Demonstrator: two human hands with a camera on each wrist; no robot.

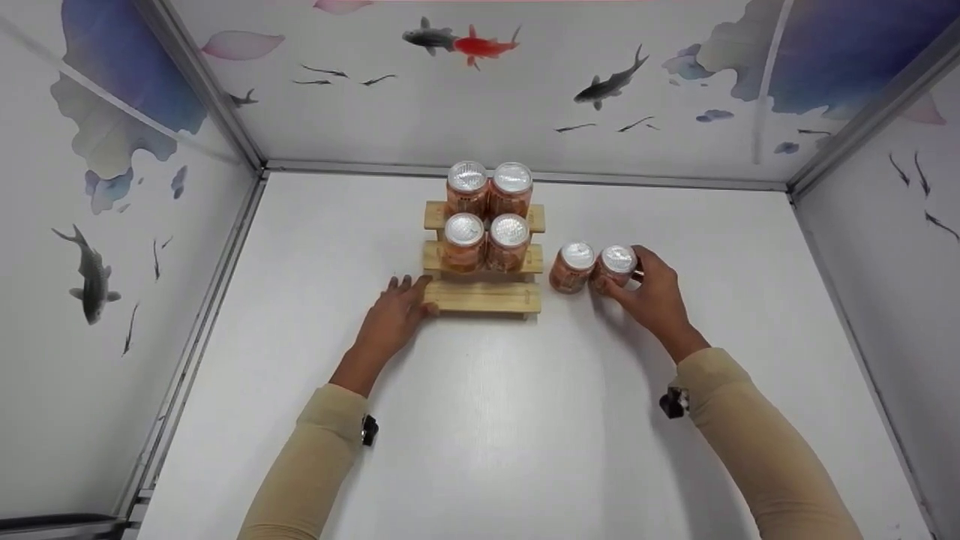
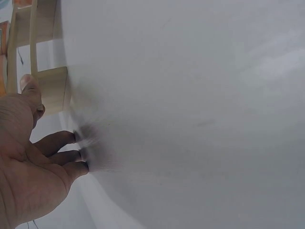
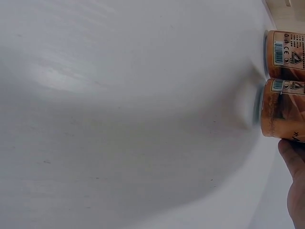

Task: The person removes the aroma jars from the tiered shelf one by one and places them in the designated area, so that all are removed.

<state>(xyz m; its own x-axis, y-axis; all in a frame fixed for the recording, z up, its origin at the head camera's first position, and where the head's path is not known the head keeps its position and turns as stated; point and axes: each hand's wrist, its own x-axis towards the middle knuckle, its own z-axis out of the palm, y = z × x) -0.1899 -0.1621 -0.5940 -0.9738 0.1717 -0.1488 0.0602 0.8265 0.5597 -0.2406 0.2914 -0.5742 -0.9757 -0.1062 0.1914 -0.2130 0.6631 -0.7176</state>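
Note:
My right hand (image 1: 654, 294) grips an orange can (image 1: 617, 260) with a silver top, thumb at its near side and fingers round its far right side. Beside it, on its left, stands a second orange can (image 1: 577, 256). In the right wrist view, barcodes show on the labels of the gripped can (image 3: 283, 109) and its neighbour (image 3: 286, 55). A stepped wooden rack (image 1: 484, 298) stands to the left of this pair. At the left end of its lowest step, my left hand (image 1: 391, 319) pinches the plank between thumb and forefinger, while the other fingers (image 2: 59, 139) reach down to the table.
Two cans (image 1: 510, 231) stand side by side on the rack's middle step. Two more cans (image 1: 512, 178) are on its top step, close to the back wall (image 1: 480, 112). White panels with painted fish enclose the white table (image 1: 480, 420) at the back and both sides.

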